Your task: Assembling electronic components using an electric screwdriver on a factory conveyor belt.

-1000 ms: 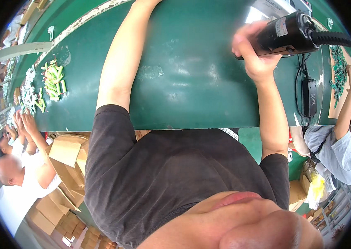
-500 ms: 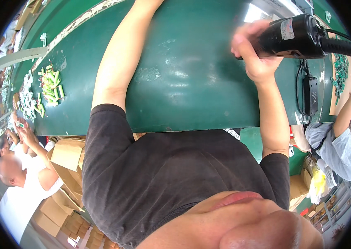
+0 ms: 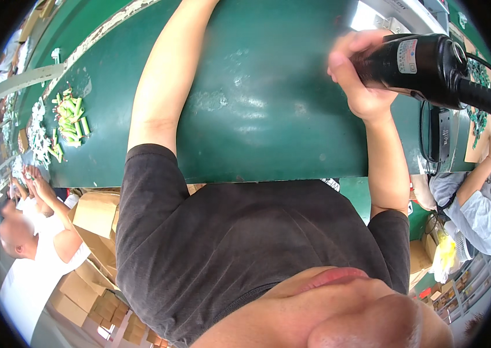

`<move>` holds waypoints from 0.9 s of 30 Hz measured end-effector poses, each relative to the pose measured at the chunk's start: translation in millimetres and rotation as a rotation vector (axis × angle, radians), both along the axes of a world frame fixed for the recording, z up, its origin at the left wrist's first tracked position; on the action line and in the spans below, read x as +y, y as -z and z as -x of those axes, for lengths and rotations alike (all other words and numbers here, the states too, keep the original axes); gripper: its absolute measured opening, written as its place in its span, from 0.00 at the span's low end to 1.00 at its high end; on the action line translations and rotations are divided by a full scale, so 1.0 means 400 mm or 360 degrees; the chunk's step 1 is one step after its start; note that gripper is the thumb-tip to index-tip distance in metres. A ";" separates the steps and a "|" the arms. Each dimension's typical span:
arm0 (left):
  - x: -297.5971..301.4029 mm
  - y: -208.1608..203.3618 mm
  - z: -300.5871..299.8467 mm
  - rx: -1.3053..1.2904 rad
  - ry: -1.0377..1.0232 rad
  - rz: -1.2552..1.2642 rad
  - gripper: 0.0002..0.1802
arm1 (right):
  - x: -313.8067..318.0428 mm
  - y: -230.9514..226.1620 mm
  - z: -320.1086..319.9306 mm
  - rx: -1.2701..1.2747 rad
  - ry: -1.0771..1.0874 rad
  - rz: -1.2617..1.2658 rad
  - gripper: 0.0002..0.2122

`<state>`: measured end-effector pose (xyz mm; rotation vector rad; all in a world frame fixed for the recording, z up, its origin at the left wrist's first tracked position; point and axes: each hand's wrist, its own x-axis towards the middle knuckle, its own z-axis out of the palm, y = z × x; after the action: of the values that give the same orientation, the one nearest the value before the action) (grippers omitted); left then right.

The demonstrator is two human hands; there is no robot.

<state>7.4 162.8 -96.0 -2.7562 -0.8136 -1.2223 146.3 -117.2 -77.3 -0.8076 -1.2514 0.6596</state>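
I have the right hand [image 3: 363, 95] holding up a black corded tool [image 3: 428, 61] over the desk [image 3: 268, 151], fingers wrapped round it; steadying it seems the step, and moving it calls for slack cord [image 3: 486, 100]. The left hand is out of view, its fingers unknowable. I can't make out the cardboard box's [image 3: 95, 213] contents.

- One black handheld tool [image 3: 437, 69], upper right, in my one visible hand, the right hand [image 3: 364, 84]!
- One pale sticker [image 3: 407, 56] on it, one thick ribbed cable [image 3: 486, 100] off it.
- One black box [image 3: 444, 136], right side.
- Two bare forearms [image 3: 167, 75], both mine.
- One heap of green pieces [image 3: 71, 119], far left, too jumbled to count singly.
- Co-workers: one grey shirt [image 3: 483, 206] right, at least two people left.
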 end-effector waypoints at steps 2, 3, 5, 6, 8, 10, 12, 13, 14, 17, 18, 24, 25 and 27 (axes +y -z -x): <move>0.003 0.004 -0.008 0.0057 0.0001 0.0042 0.06 | -0.004 -0.010 0.004 0.0016 0.0024 0.0045 0.11; 0.004 0.004 -0.010 0.0088 -0.0014 0.0084 0.06 | -0.006 -0.011 0.004 0.0049 0.0022 0.0055 0.11; 0.004 0.006 -0.015 0.0053 -0.0030 0.0105 0.07 | -0.010 -0.013 0.002 0.0025 0.0058 0.0044 0.10; 0.004 0.008 -0.016 -0.0015 -0.0032 0.0085 0.07 | -0.007 -0.011 -0.005 -0.0032 0.0096 0.0023 0.10; 0.001 0.006 -0.017 0.0000 -0.0120 0.0151 0.07 | -0.003 0.011 -0.033 -0.0208 0.0019 -0.0068 0.19; -0.005 -0.002 -0.016 0.0077 -0.0157 0.0217 0.07 | -0.014 0.022 -0.032 -0.0055 0.0078 -0.0009 0.20; 0.006 -0.013 -0.008 0.0054 -0.0082 0.0132 0.07 | 0.083 0.074 -0.013 0.0184 -0.0125 -0.0604 0.21; 0.009 -0.015 -0.005 0.0042 -0.0024 0.0063 0.06 | 0.121 0.087 -0.002 0.0433 -0.0353 -0.1180 0.23; -0.012 -0.035 -0.015 0.0031 -0.0012 0.0067 0.06 | 0.127 0.074 -0.004 0.0462 -0.0350 -0.1210 0.26; -0.158 -0.169 -0.016 0.0046 0.0075 0.0168 0.06 | -0.037 -0.100 0.006 0.0339 0.0347 0.0233 0.28; -0.213 -0.199 -0.003 0.0016 0.0115 0.0197 0.06 | -0.031 -0.110 0.005 0.0373 0.0438 0.0071 0.27; -0.439 -0.126 0.076 0.0267 0.0717 0.0343 0.12 | -0.092 -0.147 -0.246 0.0103 0.0495 -0.0388 0.11; -0.450 -0.065 0.099 0.0208 0.0746 0.0237 0.10 | -0.078 -0.153 -0.242 0.0112 0.0470 -0.0384 0.11; -0.504 -0.029 0.111 0.0230 0.0766 0.0383 0.10 | -0.055 -0.143 -0.255 0.0157 0.0573 -0.0343 0.11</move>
<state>-37.1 -38.9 -84.5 -3.3212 -0.3059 -1.0059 248.2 -139.1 -19.9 -0.7847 -1.0322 0.2650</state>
